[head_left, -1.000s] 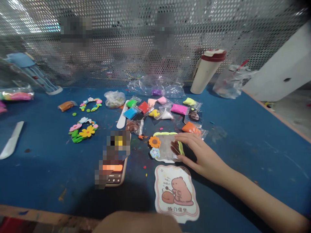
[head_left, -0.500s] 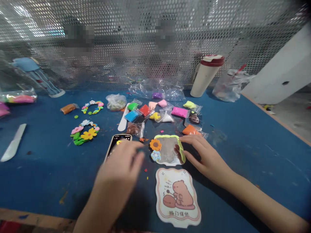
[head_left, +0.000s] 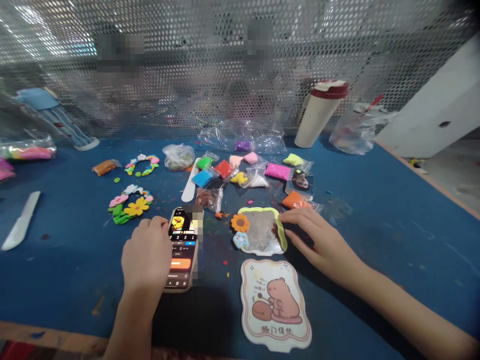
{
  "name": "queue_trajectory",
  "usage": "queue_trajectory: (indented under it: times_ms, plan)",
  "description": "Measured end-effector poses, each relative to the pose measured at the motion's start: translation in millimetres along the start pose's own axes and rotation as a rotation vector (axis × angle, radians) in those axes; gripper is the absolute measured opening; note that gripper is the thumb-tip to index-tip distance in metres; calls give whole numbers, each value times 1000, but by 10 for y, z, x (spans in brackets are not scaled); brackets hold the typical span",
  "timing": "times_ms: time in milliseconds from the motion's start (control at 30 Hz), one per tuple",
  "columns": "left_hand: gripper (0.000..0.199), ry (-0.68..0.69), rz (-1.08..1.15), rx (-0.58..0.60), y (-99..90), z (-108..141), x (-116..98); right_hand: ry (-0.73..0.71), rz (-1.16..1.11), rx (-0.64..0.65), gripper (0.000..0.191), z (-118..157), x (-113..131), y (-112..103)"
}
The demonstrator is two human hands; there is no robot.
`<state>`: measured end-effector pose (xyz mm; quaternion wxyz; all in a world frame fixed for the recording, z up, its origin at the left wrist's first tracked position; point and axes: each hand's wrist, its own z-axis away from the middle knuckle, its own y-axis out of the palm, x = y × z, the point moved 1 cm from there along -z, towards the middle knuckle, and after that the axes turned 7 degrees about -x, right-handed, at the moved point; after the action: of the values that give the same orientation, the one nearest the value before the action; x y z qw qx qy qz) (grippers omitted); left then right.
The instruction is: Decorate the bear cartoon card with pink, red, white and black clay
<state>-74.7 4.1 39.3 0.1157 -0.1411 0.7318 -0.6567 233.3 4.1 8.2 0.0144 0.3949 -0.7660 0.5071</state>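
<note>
My left hand (head_left: 146, 255) rests at the left edge of a phone (head_left: 183, 250) with a lit screen; its fingers are curled in and what they hold, if anything, is hidden. My right hand (head_left: 313, 237) has its fingers apart, the tips touching the right rim of a small mirror (head_left: 258, 230). Yellow-green clay lines that mirror's top and right edge. An orange flower (head_left: 240, 223) and a light blue flower (head_left: 240, 240) sit on its left side. Below lies a white plaque (head_left: 275, 305) with a capybara drawing.
Bagged clay in many colours, such as a magenta pack (head_left: 277, 171), lies behind the mirror. Two clay-flower rings, one with a yellow flower (head_left: 137, 206), are at left. A white knife (head_left: 22, 220), blue bottle (head_left: 48, 112) and cream cup (head_left: 318, 117) stand or lie farther out.
My left hand has moved left and off the phone's face, uncovering the screen. My right hand stays at the mirror's right rim, almost unmoved.
</note>
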Motion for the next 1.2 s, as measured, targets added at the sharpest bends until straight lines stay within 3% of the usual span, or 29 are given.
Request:
queue_trajectory:
  times_ms: [667, 867, 1200]
  plan:
    - [38, -29, -3, 21, 25, -14, -76, -43, -29, 4, 17, -14, -4, 7]
    - [53, -17, -6, 20, 44, -12, -112, -47, -31, -4, 17, -15, -8, 12]
    - [37, 2, 30, 34, -18, -14, -61, -27, -42, -11, 20, -29, 11, -7]
